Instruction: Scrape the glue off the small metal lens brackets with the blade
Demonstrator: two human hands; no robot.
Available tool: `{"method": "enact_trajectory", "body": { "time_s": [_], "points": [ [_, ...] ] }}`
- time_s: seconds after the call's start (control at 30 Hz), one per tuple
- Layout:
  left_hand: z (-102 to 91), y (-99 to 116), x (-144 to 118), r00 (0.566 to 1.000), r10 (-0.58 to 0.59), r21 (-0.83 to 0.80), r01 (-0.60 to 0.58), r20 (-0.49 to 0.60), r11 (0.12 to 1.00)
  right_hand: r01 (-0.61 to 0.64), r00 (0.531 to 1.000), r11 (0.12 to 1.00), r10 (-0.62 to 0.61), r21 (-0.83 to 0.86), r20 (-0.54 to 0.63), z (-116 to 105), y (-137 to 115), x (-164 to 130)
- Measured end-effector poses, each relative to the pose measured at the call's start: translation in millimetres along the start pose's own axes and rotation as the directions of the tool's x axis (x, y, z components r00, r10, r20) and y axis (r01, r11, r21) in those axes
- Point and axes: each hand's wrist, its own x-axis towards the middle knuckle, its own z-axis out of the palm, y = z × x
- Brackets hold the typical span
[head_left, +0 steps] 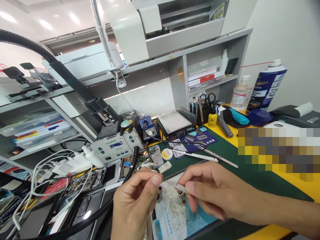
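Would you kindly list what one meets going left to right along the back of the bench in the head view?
White chargers → soldering station → hot plate → black tool holder → yellow bottle → clear bottle → blue spray can.

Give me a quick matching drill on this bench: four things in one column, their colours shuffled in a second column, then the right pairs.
Things:
1. spray can
2. small squeeze bottle
3. bench mat
4. charger cables

Colours:
A. white
B. dark green
C. blue and white
D. yellow

Pairs: 1-C, 2-D, 3-B, 4-A

The left hand and right hand meet over the mat, pinching small parts between fingertips.
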Motion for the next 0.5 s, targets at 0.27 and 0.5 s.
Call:
{"method": "enact_trajectory", "body": {
  "time_s": [0.27,0.5],
  "points": [
    [-1.5,-1.9,2.5,0.999,-0.034,-0.005,0.034,-0.004,0.999,0.171,0.947,0.896,-0.264,-0.411,-0.183,2.6,5.9,-2.7],
    [2.9,-2.8,-2.2,0.994,-0.088,-0.011,0.088,0.062,0.996,0.234,0.899,0.807,-0.392,-0.542,-0.194,0.9,15.9,-3.2]
  ]
}}
